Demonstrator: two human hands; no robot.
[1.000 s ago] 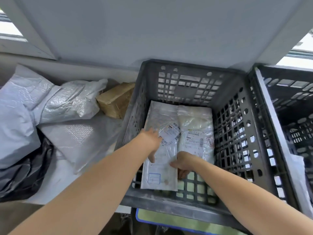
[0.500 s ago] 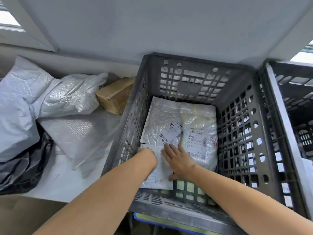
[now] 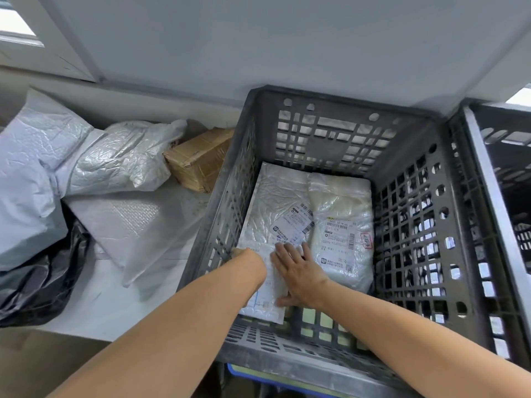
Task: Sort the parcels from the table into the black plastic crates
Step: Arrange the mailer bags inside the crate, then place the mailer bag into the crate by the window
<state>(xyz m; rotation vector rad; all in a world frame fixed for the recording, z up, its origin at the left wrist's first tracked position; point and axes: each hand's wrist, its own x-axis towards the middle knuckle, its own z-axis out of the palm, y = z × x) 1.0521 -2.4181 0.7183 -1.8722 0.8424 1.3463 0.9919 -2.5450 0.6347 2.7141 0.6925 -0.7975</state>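
On the floor of the black crate (image 3: 330, 110), the fingers (image 3: 283, 251) of the right hand (image 3: 298, 275) are now spread flat on a white envelope (image 3: 263, 310), where a second ago they were curled at its edge. The left hand (image 3: 244, 255) has been drawn back to the envelope's left side, its fingers hidden behind the wrist. The envelope is judged placed, while grey bags (image 3: 34, 168), a brown box (image 3: 198, 158) and a black bag (image 3: 34, 277) remain on the table (image 3: 94, 305), with nothing seen blocking the reach.
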